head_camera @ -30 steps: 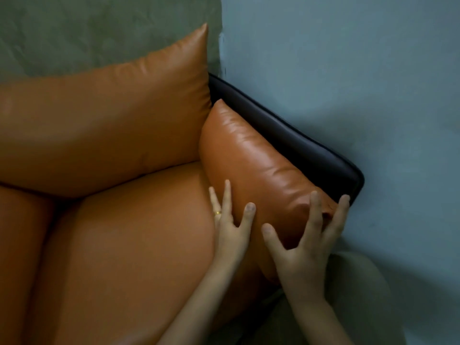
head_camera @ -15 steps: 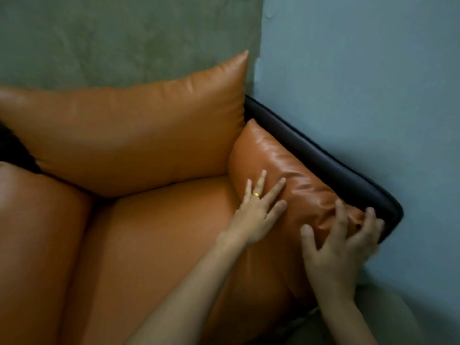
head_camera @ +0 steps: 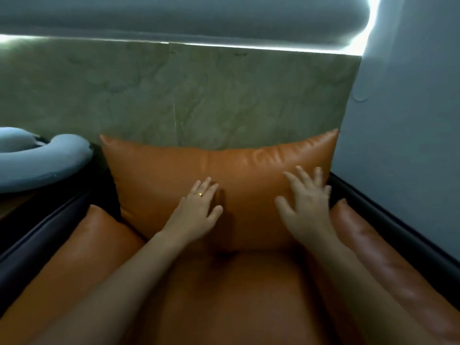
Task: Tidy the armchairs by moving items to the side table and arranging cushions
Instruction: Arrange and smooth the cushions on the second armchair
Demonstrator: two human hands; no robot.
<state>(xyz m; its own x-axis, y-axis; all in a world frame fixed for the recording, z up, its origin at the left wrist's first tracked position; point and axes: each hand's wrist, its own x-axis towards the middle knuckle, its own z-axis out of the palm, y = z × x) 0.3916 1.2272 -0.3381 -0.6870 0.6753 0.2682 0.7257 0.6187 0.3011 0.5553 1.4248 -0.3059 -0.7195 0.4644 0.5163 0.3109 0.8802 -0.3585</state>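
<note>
Head view shows the orange back cushion (head_camera: 224,170) in the middle of the frame, standing upright on the seat (head_camera: 231,300) of the armchair and leaning against the greenish marbled wall panel (head_camera: 174,95) behind it. Both hands lie flat on the front face of this cushion with spread fingers; neither is clenched and neither grasps anything. Left hand (head_camera: 196,212), with a gold ring (head_camera: 200,194) on one finger, presses near the centre of the cushion, where the leather dents a little. Right hand (head_camera: 307,207) is blurred and sits toward the right end of the cushion, close to its edge. At the lower left of the frame the left side cushion (head_camera: 82,247) lies along the dark armrest frame (head_camera: 37,235); at the lower right the right side cushion (head_camera: 388,257) lies along the other dark frame edge. At the left edge of the frame a grey neck pillow (head_camera: 37,160) rests beyond the armrest. A bright light strip (head_camera: 249,47) runs along the top of the wall panel.
</note>
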